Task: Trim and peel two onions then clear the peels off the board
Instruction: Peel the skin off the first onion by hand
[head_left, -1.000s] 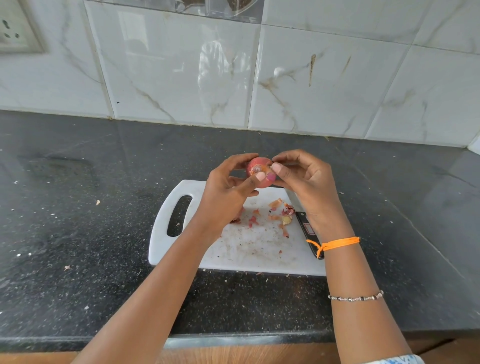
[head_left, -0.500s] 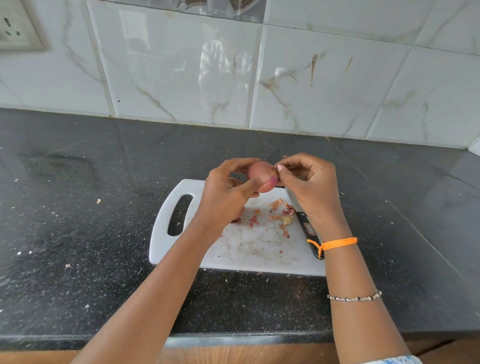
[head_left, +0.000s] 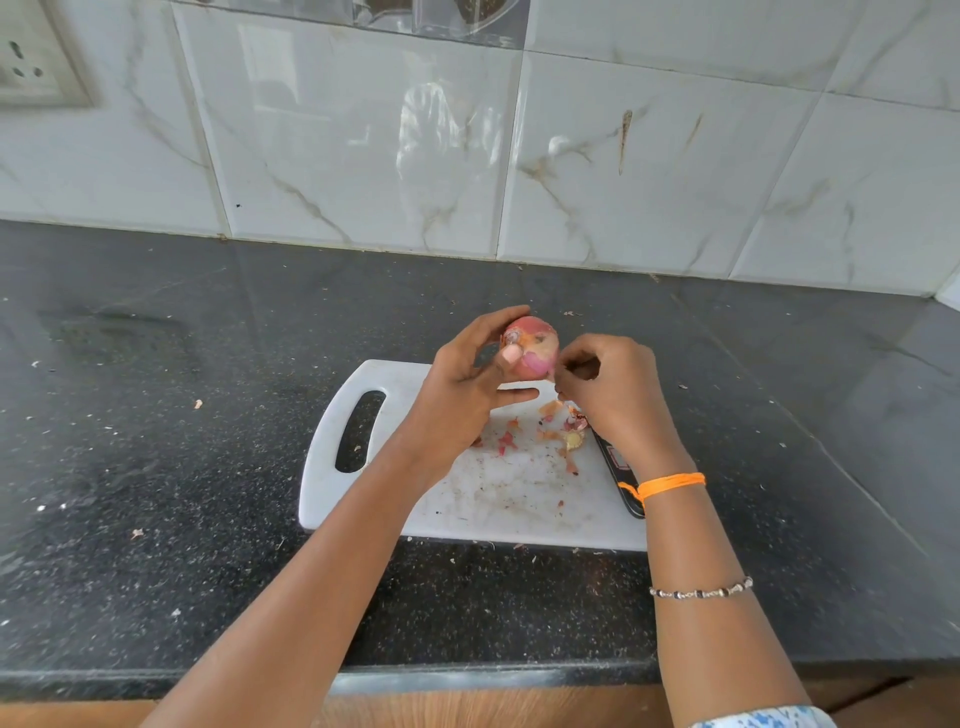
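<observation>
So the left hand (head_left: 462, 384) has the onion (head_left: 531, 347) pinched between thumb and index, held up in the air over the far edge of the white cutting board (head_left: 483, 499). The other fingers of that hand stick out loosely underneath it. Compared to half a second back, the onion is turned a bit: now the trimmed end with pale and orange patches faces the camera, where before it was mostly a smooth pink side.

The right hand (head_left: 613, 395) is different too. Earlier its fingertips were right up on the top of the onion; now it sits lower and to the right of it, fingers curled in, pinching what looks like a thin strip of peel down by the onion's lower right side. It's too small to say for sure that it's peel, though.

The peels (head_left: 563, 426) are piled on the board below the right hand, same spot as before, with a few red bits scattered toward the left. A black knife (head_left: 621, 475) lies along the board's right edge, half hidden by the right wrist, which has an orange thread (head_left: 670, 483) tied on. The board hasn't budged on the dark countertop (head_left: 156, 467).
</observation>
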